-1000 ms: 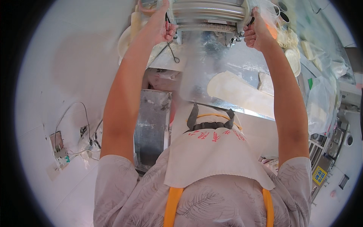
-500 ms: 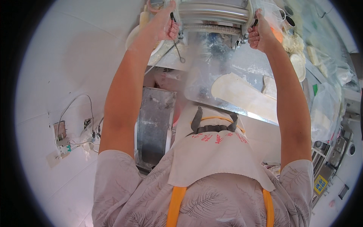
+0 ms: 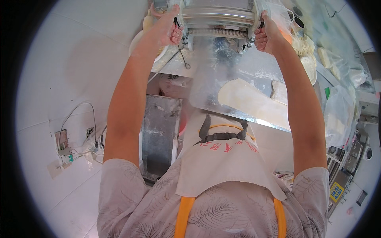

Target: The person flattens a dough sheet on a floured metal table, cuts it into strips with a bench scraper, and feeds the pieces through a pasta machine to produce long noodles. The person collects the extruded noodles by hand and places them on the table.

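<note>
At the far side stands a dough sheeter with shiny metal rollers (image 3: 218, 16) and a ribbed roller (image 3: 216, 33) below them. My left hand (image 3: 170, 32) is closed around a black handle (image 3: 176, 21) at its left side. On the opposite side, my right hand (image 3: 266, 39) is wrapped around a matching black handle (image 3: 261, 24), thumb up. Both arms reach out nearly straight. A long flat sheet of pale dough (image 3: 248, 97) lies on the flour-dusted metal table (image 3: 254, 65), nearer to me than the rollers. Beside it, partly behind my right forearm, is a smaller pale piece (image 3: 279, 92).
A dusty metal tray (image 3: 159, 127) stands below the table at the left. A pale bowl (image 3: 137, 43) is by my left wrist, near a thin metal rod with a looped end (image 3: 187, 64). Plastic bags (image 3: 337, 115) crowd the right. Loose cables (image 3: 89, 104) hang by the left wall.
The whole view has shifted a little, so the machine, hands and dough sit slightly lower and further left. Both hands keep their hold on the handles.
</note>
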